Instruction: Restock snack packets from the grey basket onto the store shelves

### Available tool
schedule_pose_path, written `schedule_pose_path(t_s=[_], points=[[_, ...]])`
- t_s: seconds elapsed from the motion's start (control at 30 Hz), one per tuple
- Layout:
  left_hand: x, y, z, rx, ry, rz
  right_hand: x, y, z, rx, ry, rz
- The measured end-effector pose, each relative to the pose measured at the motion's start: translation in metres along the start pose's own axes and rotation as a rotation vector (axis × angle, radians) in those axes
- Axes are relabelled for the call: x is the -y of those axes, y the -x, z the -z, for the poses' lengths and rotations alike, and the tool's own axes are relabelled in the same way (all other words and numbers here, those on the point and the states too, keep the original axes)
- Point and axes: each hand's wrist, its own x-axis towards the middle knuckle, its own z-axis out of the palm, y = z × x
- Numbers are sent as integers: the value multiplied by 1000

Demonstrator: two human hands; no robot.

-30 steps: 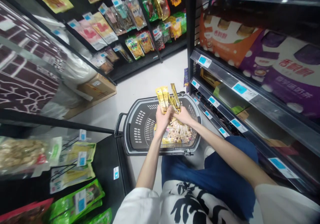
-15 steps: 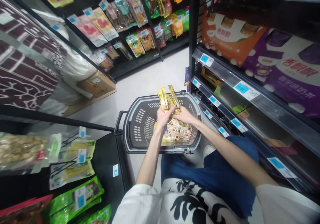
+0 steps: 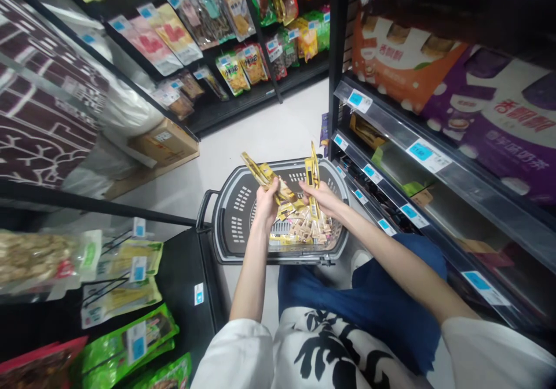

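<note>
Above a dark grey shopping basket (image 3: 237, 244) on the floor, both my hands hold slim yellow packets. My left hand (image 3: 266, 202) is closed round several yellow stick packets (image 3: 257, 170) that fan out up and to the left. In my right hand (image 3: 322, 197), yellow stick packets (image 3: 311, 172) stand nearly upright, pinched by thumb and fingers. The hands are apart, a gap between them. Below them in the basket lies a clear bag of small beige pieces (image 3: 306, 227), with more yellow wrapping around it. My fingers partly hide the packets' lower ends.
Shelves of boxed drinks (image 3: 499, 105) with price tags rise close on the right. Bagged snacks (image 3: 243, 70) hang on the far rack. At left are a black shelf (image 3: 186, 279) with green bags (image 3: 130, 342) and a cardboard box (image 3: 163, 149). The basket handle (image 3: 204, 209) sticks out left.
My hands were together over the basket, holding the yellow packets in one cluster. Now they have parted, the left moving left and the right slightly right, each with packets.
</note>
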Motion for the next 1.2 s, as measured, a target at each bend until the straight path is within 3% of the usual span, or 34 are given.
schedule_pose_path(t_s=[0.1,0.23,0.37,0.57,1.0,1.2], points=[[2,0,1,36,-131,-9,3,-1,-1,31,-82,-19],[13,-1,-1,-5,-347,-105,3,-5,1,42,-205,-26],[25,3,-7,-17,-500,-169,-1,-8,2,-94,-206,33],[32,12,-16,187,-413,-92,-7,-13,1,-215,-120,148],[36,8,-9,38,-339,-146,-8,-16,6,-231,-136,220],[35,6,-14,77,-208,-115,-3,-15,6,-263,-194,173]])
